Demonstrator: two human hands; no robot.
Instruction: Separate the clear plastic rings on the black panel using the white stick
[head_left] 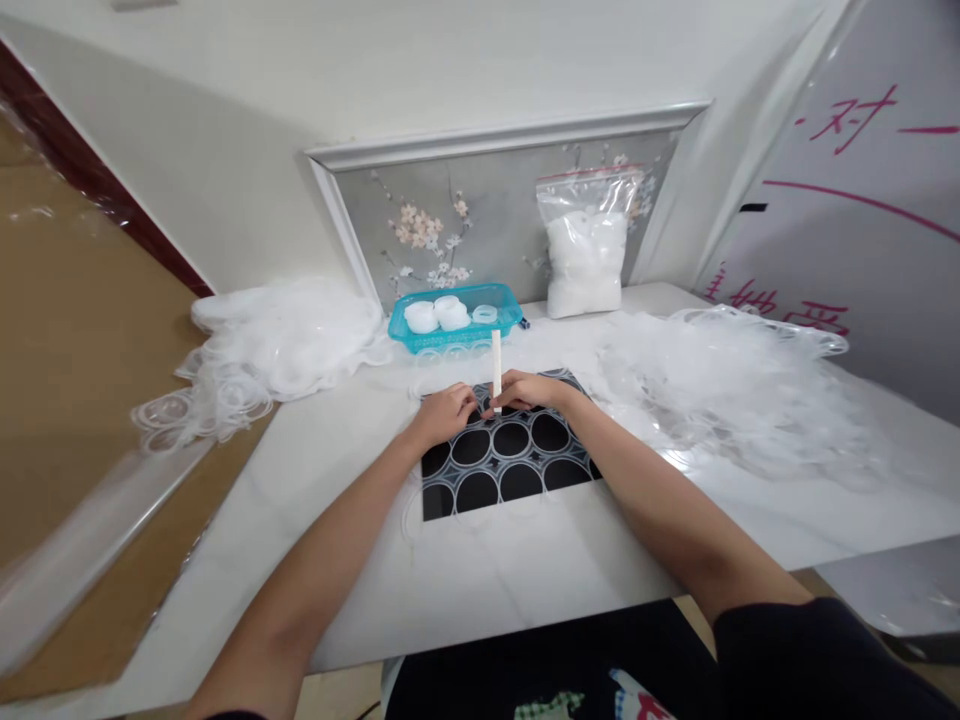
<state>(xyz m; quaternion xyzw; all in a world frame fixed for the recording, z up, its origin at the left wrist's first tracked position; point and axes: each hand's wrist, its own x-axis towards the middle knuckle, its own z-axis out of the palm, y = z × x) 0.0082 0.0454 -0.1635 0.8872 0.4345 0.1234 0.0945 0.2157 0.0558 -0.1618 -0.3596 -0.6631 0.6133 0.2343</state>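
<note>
A black sheet (520, 481) lies on the white tabletop in front of me, with rows of pale-edged round shapes on it. My right hand (523, 389) is over the far part of the sheet, its fingers closed on a slim white stick (496, 358) that stands nearly upright. Close beside it on the left, my left hand (448, 411) rests near the sheet's far left edge with fingers bent and drawn together. Whatever its fingertips may pinch is too small or hidden. Clear rings (450, 355) lie just beyond the sheet.
A blue basket (455, 340) holding white round pieces stands behind the sheet. At the wall leans a zip bag of white material (586, 260). Heaps of clear rings lie left (285, 335) and right (739, 385). A whiteboard (862, 200) stands at right.
</note>
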